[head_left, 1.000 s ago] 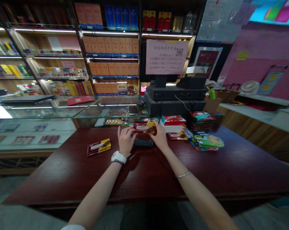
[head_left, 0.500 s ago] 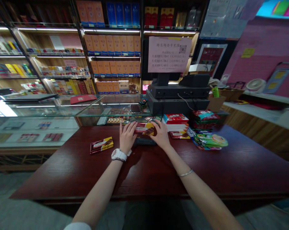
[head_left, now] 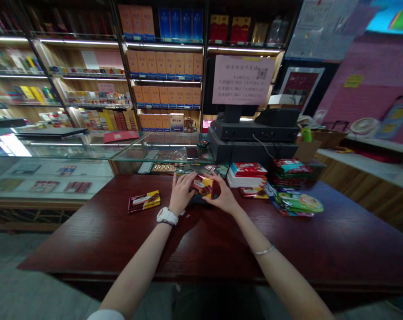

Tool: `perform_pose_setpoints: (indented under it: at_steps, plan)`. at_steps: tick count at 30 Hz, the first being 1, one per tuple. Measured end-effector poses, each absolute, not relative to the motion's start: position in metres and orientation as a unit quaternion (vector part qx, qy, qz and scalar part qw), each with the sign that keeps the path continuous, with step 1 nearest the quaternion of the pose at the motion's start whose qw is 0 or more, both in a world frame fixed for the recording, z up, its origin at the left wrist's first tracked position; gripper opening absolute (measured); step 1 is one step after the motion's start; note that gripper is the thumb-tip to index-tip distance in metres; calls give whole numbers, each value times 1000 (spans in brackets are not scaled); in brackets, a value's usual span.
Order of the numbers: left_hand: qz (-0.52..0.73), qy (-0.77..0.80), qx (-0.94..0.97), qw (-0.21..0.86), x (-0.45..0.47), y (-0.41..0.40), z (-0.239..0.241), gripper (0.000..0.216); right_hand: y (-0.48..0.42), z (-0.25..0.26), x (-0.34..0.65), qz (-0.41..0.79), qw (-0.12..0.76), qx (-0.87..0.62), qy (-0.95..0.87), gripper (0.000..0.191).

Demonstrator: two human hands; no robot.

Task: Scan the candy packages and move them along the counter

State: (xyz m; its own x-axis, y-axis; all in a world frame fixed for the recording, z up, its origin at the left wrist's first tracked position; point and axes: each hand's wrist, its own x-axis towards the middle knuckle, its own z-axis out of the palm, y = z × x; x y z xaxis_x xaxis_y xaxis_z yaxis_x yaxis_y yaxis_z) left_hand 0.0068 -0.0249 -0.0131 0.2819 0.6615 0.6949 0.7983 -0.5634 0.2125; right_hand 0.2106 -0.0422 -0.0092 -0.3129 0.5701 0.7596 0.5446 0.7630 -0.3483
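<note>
Dim room overall. Main light is the white strip lamps under the shelves [head_left: 161, 46] behind the tabletop [head_left: 201, 240]; blown-out glare on the glass case [head_left: 54, 144] left of it. Soft sheen on the tabletop, arm shadows faint. Strong wide-angle bending at edges, corners smeared.

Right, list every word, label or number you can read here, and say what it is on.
Nothing reads clearly.
Pink sign on the register: printed lines and a QR code, blurred.
Chocolate bar between left hand and right hand: label too small.
Shelf boxes: unreadable.
</note>
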Motion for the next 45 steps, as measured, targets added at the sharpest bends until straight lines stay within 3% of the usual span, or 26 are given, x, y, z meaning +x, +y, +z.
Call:
perform_pose_setpoints:
  at_steps: [11,19,26,35,42,45]
  plan:
    - [-326,-334,-863,194,20,-47,-3,56,-28,-22,218,-72,442,-421,-789,60]
    - [-315,-368,-854,188,19,-43,-8,56,-32,-20,219,-109,405,-454,-786,69]
    - [-319,-378,-851,176,22,-43,-9,43,-34,-23,217,-169,384,-442,-793,48]
    - [-320,-372,-853,179,24,-42,-13,30,-36,-31,206,-202,366,-438,-796,40]
    - [-331,-360,-852,188,23,-40,-14,17,-38,-29,201,-192,346,-446,-803,42]
    - [-340,-358,-848,190,20,-39,-12,15,-39,-27,201,-190,337,-456,-801,53]
